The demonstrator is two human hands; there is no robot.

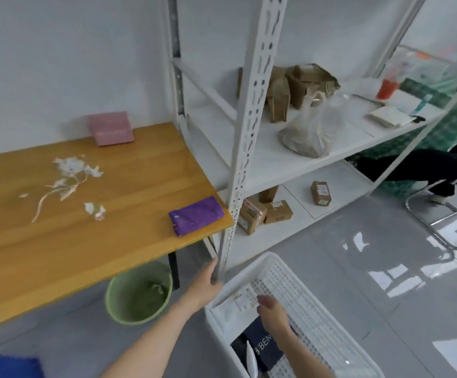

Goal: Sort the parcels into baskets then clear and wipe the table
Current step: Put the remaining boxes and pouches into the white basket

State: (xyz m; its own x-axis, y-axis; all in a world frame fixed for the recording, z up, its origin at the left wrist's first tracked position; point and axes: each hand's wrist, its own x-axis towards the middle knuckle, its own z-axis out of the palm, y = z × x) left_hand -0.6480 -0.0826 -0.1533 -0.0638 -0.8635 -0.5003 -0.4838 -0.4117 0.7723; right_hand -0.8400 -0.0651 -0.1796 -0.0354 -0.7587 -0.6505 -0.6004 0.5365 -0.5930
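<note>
Blue cloth [4,366]: lying at the lower left corner, partly cut off by the frame
Table [58,255]: standing against the wall, carrying torn paper scraps [69,175], a pink box [111,128] by the wall and a purple parcel [196,215] lying flat at its right front corner
Green bin [137,293]: sitting on the floor under the table's right end
Left hand [208,282]: reaching forward, fingers curling around the foot of the rack post [252,132] and gripping it
White basket [303,304]: sitting on the floor just right of the post, holding a white parcel and a dark parcel [262,347]
White parcel [242,296]: lying in the basket's far left end, label facing up
Right hand [272,312]: reaching into the basket and touching the white parcel; gripping or merely resting, I cannot tell through the blur
Middle shelf [358,137]: carrying brown parcels [303,85] and a clear plastic bag [309,132]
Bottom shelf [339,192]: carrying more boxed parcels [265,214]
Far right: another person [440,132] sitting beside the rack
</note>
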